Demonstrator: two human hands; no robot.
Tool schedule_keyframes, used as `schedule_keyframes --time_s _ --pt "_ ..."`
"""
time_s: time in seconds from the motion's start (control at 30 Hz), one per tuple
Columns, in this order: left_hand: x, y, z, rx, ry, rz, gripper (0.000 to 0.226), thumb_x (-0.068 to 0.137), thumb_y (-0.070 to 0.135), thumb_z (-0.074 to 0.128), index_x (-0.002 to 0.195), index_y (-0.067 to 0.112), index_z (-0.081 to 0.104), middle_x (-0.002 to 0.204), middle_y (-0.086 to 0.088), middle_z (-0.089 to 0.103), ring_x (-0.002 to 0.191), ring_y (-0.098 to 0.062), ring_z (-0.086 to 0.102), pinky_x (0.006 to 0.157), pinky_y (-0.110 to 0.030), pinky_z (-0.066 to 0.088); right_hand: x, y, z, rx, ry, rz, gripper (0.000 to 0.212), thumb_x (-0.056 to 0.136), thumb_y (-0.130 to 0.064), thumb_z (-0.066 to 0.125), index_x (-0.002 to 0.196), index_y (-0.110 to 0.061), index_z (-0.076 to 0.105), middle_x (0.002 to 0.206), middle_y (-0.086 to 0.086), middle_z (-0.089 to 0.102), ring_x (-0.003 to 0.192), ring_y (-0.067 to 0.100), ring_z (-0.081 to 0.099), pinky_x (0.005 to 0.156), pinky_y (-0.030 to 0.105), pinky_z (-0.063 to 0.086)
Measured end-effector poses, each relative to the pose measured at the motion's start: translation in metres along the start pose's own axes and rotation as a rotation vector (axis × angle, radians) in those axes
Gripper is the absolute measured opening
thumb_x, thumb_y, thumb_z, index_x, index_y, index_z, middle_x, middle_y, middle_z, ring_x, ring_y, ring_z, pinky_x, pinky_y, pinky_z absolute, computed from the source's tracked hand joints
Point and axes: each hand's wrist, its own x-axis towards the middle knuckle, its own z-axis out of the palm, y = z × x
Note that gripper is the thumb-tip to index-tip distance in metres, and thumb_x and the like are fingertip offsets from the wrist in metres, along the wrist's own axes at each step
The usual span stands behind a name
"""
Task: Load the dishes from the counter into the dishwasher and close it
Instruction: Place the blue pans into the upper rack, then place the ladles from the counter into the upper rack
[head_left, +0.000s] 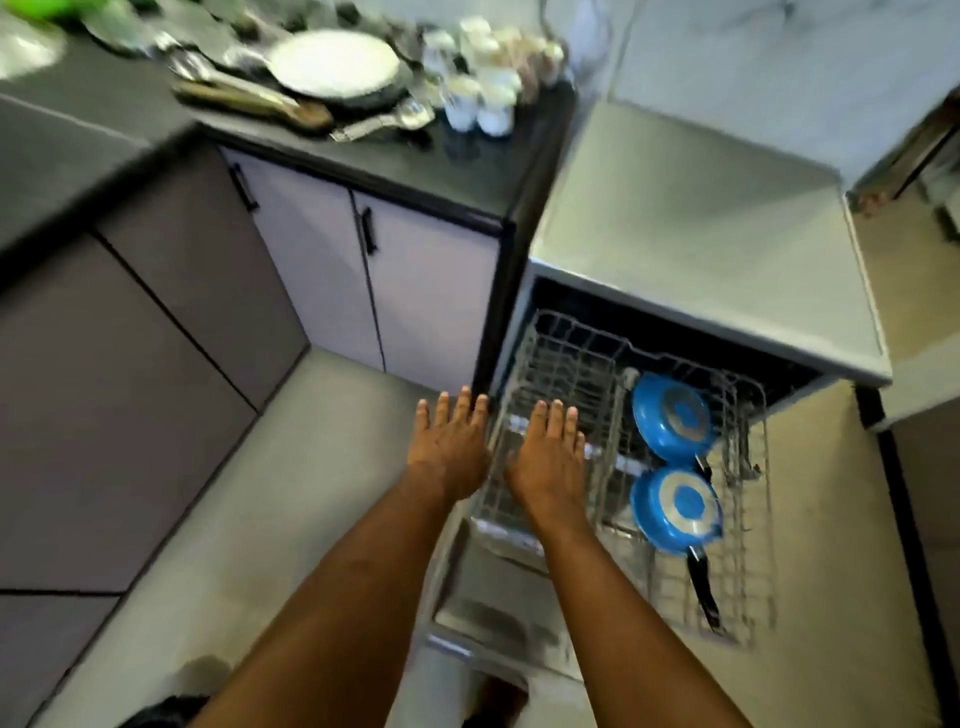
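Head view, looking down (frame is motion-blurred). The dishwasher (701, 249) stands to the right of the dark table (457, 166). Its door (498, 608) is folded down toward the person, and the lower rack (566, 364) is pulled out over it.

Two blue pans stand on edge in the right part of the rack, bottoms toward the camera: far pan (670, 415) and near pan (675, 512). The near pan's black handle points toward the person.

Dishes on the table, well apart from the rack:
- a white plate (335, 62)
- a cluster of white cups (483, 67) to its right, near the table's corner
- spoons (249, 98) lying in front of the plate

Left hand (449, 441): flat, palm down, just beside the rack's left edge. The grip is apart, fingers straight, holding nothing.

Right hand (550, 457): flat, palm down, over the left part of the rack. The grip is apart, holding nothing. I cannot tell whether it touches the wires.

Room: pale cabinet doors (415, 270) with black handles sit under the table, with darker cabinet fronts at left. The floor (260, 493) is grey, and a light wall stands behind the dishwasher.
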Motion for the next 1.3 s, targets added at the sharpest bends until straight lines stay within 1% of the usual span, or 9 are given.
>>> schedule_keyframes --time_s 0.17,0.3,0.47,0.63,0.8,0.93,1.13,1.23,1.3 --pt "-0.012 -0.102 -0.064 -0.007 0.141 -0.069 0.074 0.103 0.04 0.038 0.157 0.014 -0.005 0.165 -0.009 -0.011 0.151 -0.034 -0.007 0.12 -0.056 -0.002 0.013 -0.107 -0.036 -0.04 0.084 -0.1 0.077 0.095 -0.03 0.049 0.155 -0.01 0.006 0.163 0.011 0.001 0.15 0.03 -0.004 0.12 0.043 0.008" --pt "-0.012 -0.171 -0.109 -0.048 0.254 -0.125 0.074 0.103 0.041 0.04 0.158 0.014 -0.003 0.165 -0.008 -0.009 0.151 -0.034 -0.006 0.12 -0.056 -0.002 0.03 -0.182 -0.056 -0.027 0.117 -0.191 0.075 0.094 -0.027 0.049 0.155 -0.009 0.01 0.162 0.012 0.003 0.15 0.03 -0.003 0.121 0.043 0.007" --pt "-0.003 -0.229 -0.135 -0.055 0.291 -0.157 0.072 0.104 0.039 0.039 0.158 0.014 -0.002 0.165 -0.01 -0.008 0.151 -0.036 -0.006 0.12 -0.056 -0.002 0.055 -0.243 -0.064 -0.028 0.107 -0.26 0.075 0.095 -0.029 0.048 0.155 -0.009 0.007 0.163 0.012 0.001 0.149 0.03 -0.005 0.122 0.043 0.006" --pt "0.024 -0.263 -0.137 -0.051 0.238 -0.167 0.074 0.103 0.04 0.041 0.158 0.015 -0.002 0.165 -0.01 -0.009 0.151 -0.035 -0.006 0.12 -0.056 -0.002 0.092 -0.272 -0.051 -0.026 0.056 -0.271 0.075 0.096 -0.029 0.049 0.155 -0.01 0.007 0.162 0.012 0.003 0.149 0.031 -0.004 0.121 0.043 0.007" --pt "0.073 -0.3 -0.155 -0.024 0.153 -0.19 0.074 0.104 0.038 0.041 0.158 0.015 -0.003 0.165 -0.009 -0.012 0.151 -0.035 -0.009 0.12 -0.056 -0.003 0.156 -0.299 -0.04 0.029 -0.018 -0.244 0.074 0.096 -0.029 0.05 0.155 -0.01 0.009 0.162 0.012 0.003 0.149 0.031 -0.003 0.121 0.042 0.01" --pt "0.119 -0.326 -0.182 -0.008 0.115 -0.221 0.075 0.104 0.038 0.042 0.158 0.016 -0.004 0.165 -0.009 -0.013 0.151 -0.035 -0.01 0.12 -0.056 -0.002 0.207 -0.327 -0.041 0.091 -0.05 -0.24 0.074 0.096 -0.03 0.053 0.154 -0.009 0.013 0.162 0.011 0.008 0.15 0.03 0.0 0.121 0.041 0.013" --pt "0.169 -0.362 -0.209 -0.032 0.106 -0.271 0.077 0.102 0.042 0.042 0.158 0.017 -0.004 0.165 -0.008 -0.011 0.151 -0.033 -0.008 0.121 -0.055 0.0 0.272 -0.372 -0.049 0.136 -0.094 -0.3 0.071 0.095 -0.032 0.055 0.152 -0.009 0.02 0.16 0.011 0.017 0.149 0.029 0.006 0.12 0.04 0.018" --pt "0.186 -0.389 -0.216 -0.037 0.092 -0.311 0.077 0.102 0.042 0.042 0.158 0.017 -0.004 0.165 -0.007 -0.011 0.152 -0.031 -0.007 0.12 -0.054 0.0 0.294 -0.4 -0.05 0.157 -0.125 -0.295 0.066 0.095 -0.033 0.054 0.15 -0.009 0.025 0.155 0.011 0.029 0.148 0.03 0.016 0.117 0.041 0.025" --pt "0.195 -0.41 -0.225 -0.048 0.076 -0.321 0.077 0.102 0.042 0.042 0.158 0.017 -0.004 0.165 -0.007 -0.012 0.152 -0.03 -0.008 0.12 -0.053 0.0 0.309 -0.419 -0.051 0.197 -0.141 -0.266 0.057 0.095 -0.034 0.054 0.145 -0.011 0.037 0.147 0.011 0.043 0.139 0.03 0.035 0.109 0.041 0.037"
